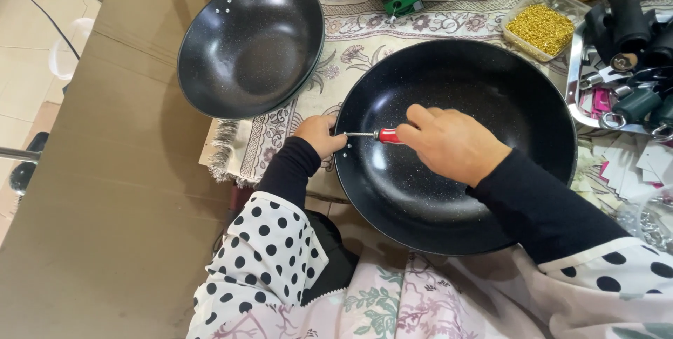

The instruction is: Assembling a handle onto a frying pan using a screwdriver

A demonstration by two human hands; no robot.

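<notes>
Head view: the large black speckled non-stick wok pan (pixel 484 192) lies on the patterned cloth-covered surface (pixel 364 30), tilted toward the person. Inside it, the right hand (pixel 452 143) has its grip closed around a red-handled screwdriver (pixel 375 135), whose tip points at the pan's left wall. The left hand (pixel 321 134) grips that wall's outer rim, fingers curled shut on it. A second black pan (pixel 249 44) sits left of the wok
</notes>
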